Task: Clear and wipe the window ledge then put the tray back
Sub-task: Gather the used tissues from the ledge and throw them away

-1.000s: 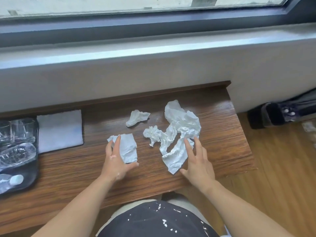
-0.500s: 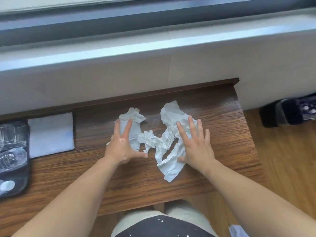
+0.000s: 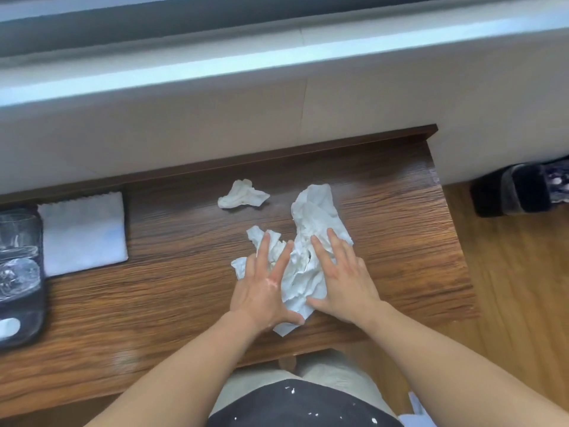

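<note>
Crumpled white tissues (image 3: 311, 229) lie bunched on the brown wooden ledge (image 3: 184, 272). My left hand (image 3: 264, 288) rests flat on the pile's left side, fingers spread. My right hand (image 3: 341, 272) presses on its right side, fingers apart. One small crumpled tissue (image 3: 241, 198) lies alone further back. A dark tray (image 3: 34, 318) with glasses and a plastic bottle sits at the left edge, partly out of frame. Beside it lies a folded white cloth (image 3: 83, 232).
The white window sill and wall (image 3: 277, 97) rise behind the ledge. A dark slipper (image 3: 517, 192) sits on the wooden floor at the right. The ledge's right end drops to the floor.
Both hands have drawn closer together and pushed the loose tissues into one pile. The small tissue at the back has stayed behind.
</note>
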